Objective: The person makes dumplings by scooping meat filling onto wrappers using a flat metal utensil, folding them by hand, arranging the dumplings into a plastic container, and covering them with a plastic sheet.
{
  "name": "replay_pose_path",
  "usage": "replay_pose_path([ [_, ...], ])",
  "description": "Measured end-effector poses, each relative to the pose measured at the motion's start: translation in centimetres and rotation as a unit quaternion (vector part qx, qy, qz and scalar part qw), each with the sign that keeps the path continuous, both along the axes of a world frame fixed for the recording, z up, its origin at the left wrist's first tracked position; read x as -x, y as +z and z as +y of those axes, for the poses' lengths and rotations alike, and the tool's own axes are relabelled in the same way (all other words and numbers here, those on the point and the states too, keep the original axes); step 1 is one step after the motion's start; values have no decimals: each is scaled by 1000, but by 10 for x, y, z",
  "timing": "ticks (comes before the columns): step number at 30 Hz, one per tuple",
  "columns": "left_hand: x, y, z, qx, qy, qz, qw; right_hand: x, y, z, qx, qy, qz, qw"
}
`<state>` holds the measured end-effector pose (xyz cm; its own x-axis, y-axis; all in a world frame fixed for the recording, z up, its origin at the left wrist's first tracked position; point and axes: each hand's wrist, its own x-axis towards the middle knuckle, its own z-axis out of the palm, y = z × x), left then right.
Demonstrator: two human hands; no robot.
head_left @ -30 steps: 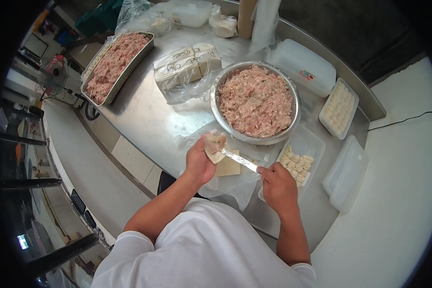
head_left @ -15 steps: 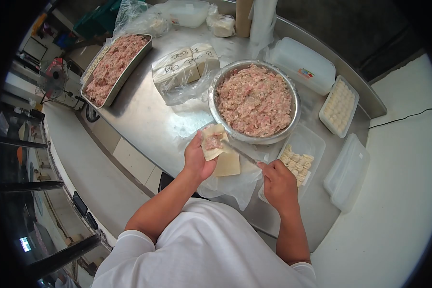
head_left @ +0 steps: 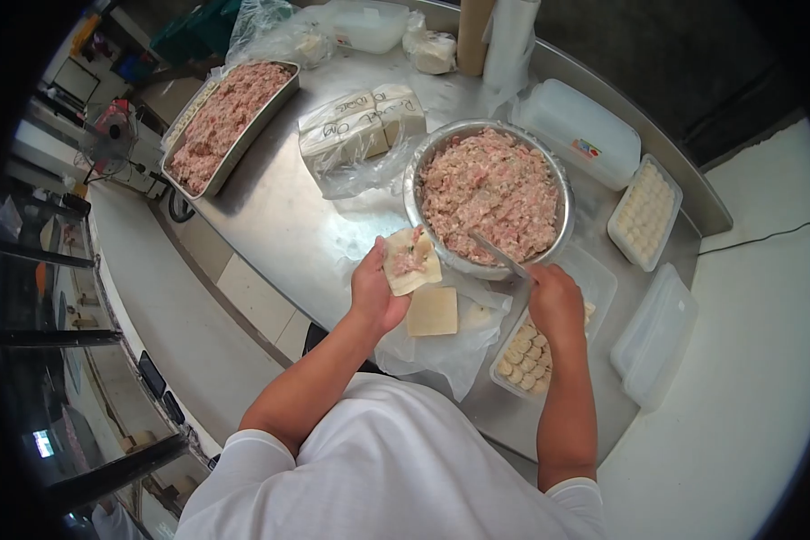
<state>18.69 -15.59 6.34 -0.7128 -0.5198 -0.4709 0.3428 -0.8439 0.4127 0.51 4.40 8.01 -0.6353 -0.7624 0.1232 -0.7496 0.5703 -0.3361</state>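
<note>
In my left hand lies a square dumpling wrapper with a smear of minced meat on it, held by its left edge. My right hand grips the handle of a metal spreading knife, whose blade tip reaches over the near rim into the meat filling. That filling heaps up in a round steel bowl. Below my left hand, a stack of square wrappers rests on a plastic sheet. Partly under my right forearm is a clear tub of formed dumplings.
A steel tray of minced meat stands at the table's far left. A wrapped packet of wrappers lies behind my left hand. On the right are a closed tub of dumplings, a plastic lid and a large clear container.
My right hand has moved up and right, taking the knife from the wrapper to the meat in the bowl. My left hand still holds the wrapper. The whole view has shifted slightly.
</note>
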Motion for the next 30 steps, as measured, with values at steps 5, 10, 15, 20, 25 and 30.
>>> replay_pose_path([
  [5, 6, -6, -5, -9, 7, 24, 1000, -33, 31, 3, 133, 68, -42, 988],
  [10, 14, -7, -1, -15, -7, 31, 999, -47, 13, -1, 139, 26, -62, 988],
  [15, 20, -1, -2, 6, -10, 29, 1000, -6, -3, -1, 117, -45, -25, 992],
  [20, 25, -10, -6, -4, -11, 28, 1000, -17, 33, 4, 138, -4, -51, 989],
  [25, 26, -2, 2, 2, -23, -4, 1000, -28, 11, 7, 123, -47, -58, 990],
  [30, 17, -10, -1, 6, -81, 18, 997, -30, 18, 8, 187, 10, -82, 979],
])
